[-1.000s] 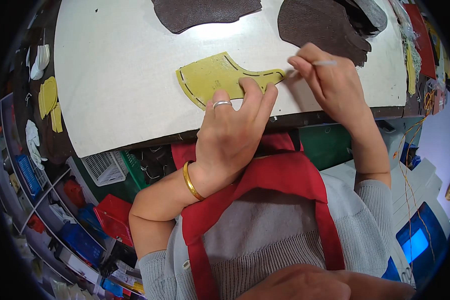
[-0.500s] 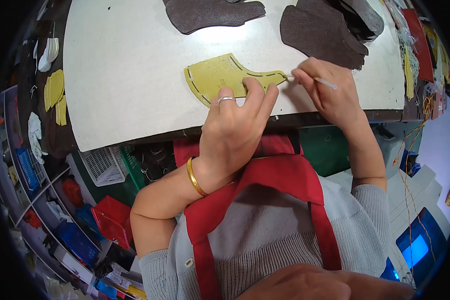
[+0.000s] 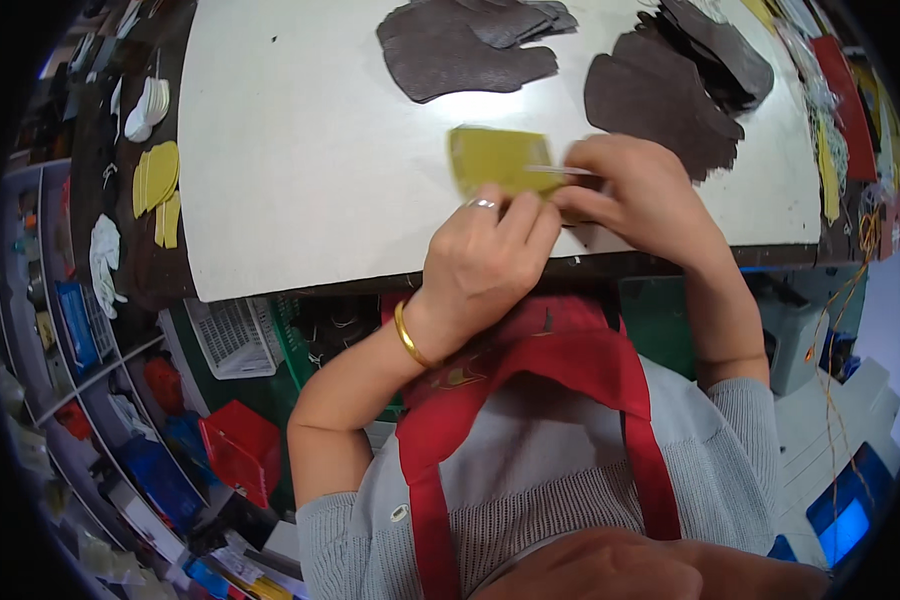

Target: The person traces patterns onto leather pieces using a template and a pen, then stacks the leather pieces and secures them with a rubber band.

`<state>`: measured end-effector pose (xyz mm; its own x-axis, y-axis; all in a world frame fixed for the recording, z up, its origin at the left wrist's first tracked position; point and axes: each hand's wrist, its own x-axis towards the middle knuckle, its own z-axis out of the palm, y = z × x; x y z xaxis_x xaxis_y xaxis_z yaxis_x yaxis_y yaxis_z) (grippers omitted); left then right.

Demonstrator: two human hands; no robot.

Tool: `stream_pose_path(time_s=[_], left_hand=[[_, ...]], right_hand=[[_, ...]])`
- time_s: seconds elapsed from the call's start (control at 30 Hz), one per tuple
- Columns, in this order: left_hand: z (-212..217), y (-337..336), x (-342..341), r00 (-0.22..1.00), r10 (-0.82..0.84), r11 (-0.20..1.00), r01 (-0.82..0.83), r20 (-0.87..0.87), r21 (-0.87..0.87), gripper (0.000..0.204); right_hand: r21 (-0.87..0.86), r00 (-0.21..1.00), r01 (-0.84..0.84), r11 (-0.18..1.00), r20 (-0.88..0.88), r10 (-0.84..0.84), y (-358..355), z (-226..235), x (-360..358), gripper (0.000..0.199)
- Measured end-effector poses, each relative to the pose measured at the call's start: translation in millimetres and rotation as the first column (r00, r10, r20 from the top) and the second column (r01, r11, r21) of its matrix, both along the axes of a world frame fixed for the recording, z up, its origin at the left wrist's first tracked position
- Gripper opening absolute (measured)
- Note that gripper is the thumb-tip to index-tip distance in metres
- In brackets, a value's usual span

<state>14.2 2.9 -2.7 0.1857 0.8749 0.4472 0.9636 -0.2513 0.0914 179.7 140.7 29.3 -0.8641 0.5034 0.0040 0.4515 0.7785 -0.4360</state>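
Fingers of the left hand (image 3: 485, 258) pinch a yellow piece (image 3: 500, 156) by its near edge; the right hand (image 3: 642, 192), curled closed, grips a slim pale stick (image 3: 560, 170); the piece, over the worktop (image 3: 320, 180), looks light, thin and bendable, best held by its edges.

Both hands (image 3: 490, 252) at a yellow piece (image 3: 495, 155), slim pale tool (image 3: 560, 169) in the right (image 3: 645, 195), brown pieces (image 3: 450, 62) beyond

Yellow piece (image 3: 492, 156), dark brown leather (image 3: 455, 62), red apron (image 3: 565, 350)
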Motion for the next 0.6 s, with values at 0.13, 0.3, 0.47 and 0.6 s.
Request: stream_pose_path(time_s=[0.13,0.3,0.47,0.6], left_hand=[[-13.5,51.3,-45.7,0.999,0.025,0.968,-0.033,0.034,0.248,0.013],[-0.4,26.9,-59.1,0.993,0.122,0.992,-0.121,0.007,-0.039,0.025],[2.1,-28.6,-38.4,0.992,-0.017,0.992,0.033,0.129,-0.122,0.024],[-2.2,-39.4,-37.1,0.974,-0.035,0.999,0.031,0.222,0.02,0.024]], right_hand=[[-0.489,0.86,0.443,0.751,-0.003,-0.509,33.5,13.1,54.5,0.017],[-0.278,0.718,0.561,0.779,-0.304,-0.626,45.1,3.5,76.4,0.017],[-0.516,0.853,0.251,0.819,-0.282,-0.44,14.6,6.7,31.8,0.019],[-0.54,0.939,0.136,0.831,-0.199,-0.282,8.8,-7.6,-2.3,0.02]])
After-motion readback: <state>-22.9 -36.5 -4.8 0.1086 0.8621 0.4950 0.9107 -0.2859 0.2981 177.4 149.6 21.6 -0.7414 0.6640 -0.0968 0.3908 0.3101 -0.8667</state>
